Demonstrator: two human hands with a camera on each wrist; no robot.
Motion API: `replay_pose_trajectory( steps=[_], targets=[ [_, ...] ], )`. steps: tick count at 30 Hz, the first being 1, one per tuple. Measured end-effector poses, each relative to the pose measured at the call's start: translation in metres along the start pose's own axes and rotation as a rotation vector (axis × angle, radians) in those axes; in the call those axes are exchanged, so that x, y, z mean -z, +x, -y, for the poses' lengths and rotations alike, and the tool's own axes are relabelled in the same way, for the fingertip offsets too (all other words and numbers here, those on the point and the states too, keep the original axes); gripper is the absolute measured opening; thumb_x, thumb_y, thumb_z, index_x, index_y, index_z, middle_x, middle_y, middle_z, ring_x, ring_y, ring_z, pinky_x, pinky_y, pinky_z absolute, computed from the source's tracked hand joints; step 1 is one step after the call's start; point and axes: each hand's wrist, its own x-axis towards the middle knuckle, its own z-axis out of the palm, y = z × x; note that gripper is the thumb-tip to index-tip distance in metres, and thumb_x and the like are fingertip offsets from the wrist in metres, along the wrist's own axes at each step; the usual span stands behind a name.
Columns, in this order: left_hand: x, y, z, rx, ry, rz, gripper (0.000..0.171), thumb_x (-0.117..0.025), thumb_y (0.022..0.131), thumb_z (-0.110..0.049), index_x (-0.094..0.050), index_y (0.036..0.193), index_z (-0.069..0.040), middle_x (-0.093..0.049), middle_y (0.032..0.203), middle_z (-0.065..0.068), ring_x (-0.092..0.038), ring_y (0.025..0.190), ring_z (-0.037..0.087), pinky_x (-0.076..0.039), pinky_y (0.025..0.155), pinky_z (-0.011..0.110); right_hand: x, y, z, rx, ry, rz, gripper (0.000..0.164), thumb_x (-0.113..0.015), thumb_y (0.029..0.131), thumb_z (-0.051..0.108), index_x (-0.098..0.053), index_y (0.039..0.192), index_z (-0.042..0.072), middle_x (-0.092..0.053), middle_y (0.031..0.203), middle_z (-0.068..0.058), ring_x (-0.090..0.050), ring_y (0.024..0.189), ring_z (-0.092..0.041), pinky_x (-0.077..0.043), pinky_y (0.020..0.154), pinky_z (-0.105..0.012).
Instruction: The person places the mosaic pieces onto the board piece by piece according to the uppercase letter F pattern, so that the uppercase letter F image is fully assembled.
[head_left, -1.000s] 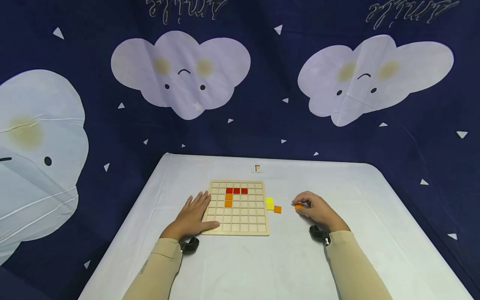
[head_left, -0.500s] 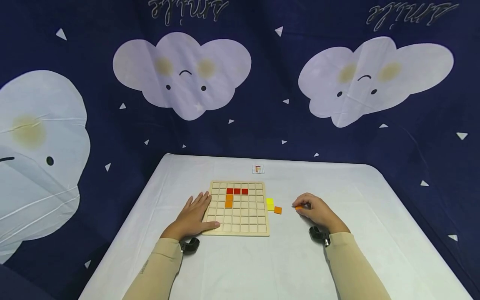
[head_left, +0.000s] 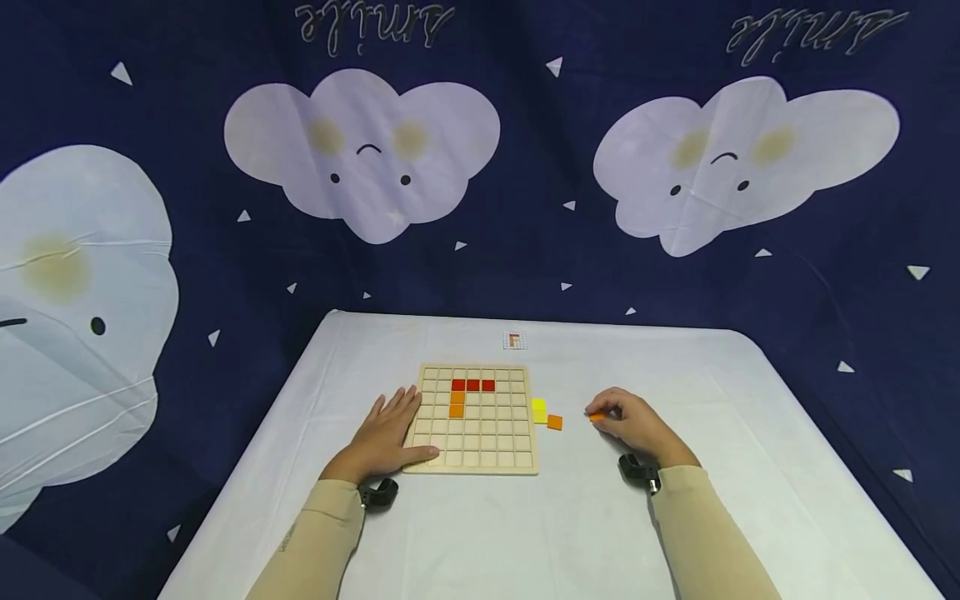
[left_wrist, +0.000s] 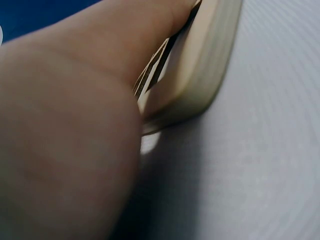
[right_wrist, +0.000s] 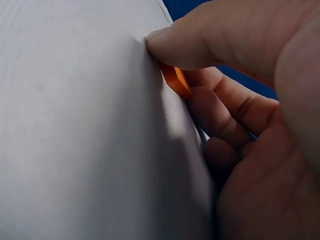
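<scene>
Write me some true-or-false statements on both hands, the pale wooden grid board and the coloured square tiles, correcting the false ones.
1. The right hand pinches an orange tile. True.
2. The left hand is held clear of the pale wooden grid board. False: it rests on the board's left side.
3. Three red square tiles sit in one row on the board. True.
4. The loose orange square tile lies left of the board. False: it lies to the right.
5. Two orange square tiles sit directly below the leftmost red one in the head view. True.
</scene>
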Motion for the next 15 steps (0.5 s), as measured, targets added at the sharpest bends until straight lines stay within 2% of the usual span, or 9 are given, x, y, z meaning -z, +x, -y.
replay_pose_trajectory(
  steps=[7, 15],
  targets=[
    [0.0006, -0.0009, 0.0, 0.003, -0.009, -0.003, 0.119, -0.065, 0.087, -0.077, -0.024, 0.165, 0.003, -0.016, 0.172, 0.018, -0.009, 0.159, 0.034, 0.0, 0.126, 0.055, 0.0005, 0.0007, 0.0004, -0.007, -0.013, -0.003, 0.023, -0.077, 0.093, -0.002, -0.079, 0.104, 0.018, -0.069, 0.116, -0.001, -0.061, 0.114, -0.028, -0.044, 0.107, -0.055],
    [-0.0033, -0.0024, 0.0017, -0.037, -0.036, -0.055, 0.119, -0.065, 0.087, -0.078, -0.028, 0.163, 0.005, -0.02, 0.171, 0.022, -0.012, 0.158, 0.038, -0.002, 0.125, 0.057, 0.0022, -0.0012, 0.0001, -0.02, -0.017, 0.001, 0.025, -0.076, 0.093, -0.003, -0.079, 0.106, 0.018, -0.069, 0.119, -0.002, -0.061, 0.114, -0.028, -0.046, 0.105, -0.055]
  ],
)
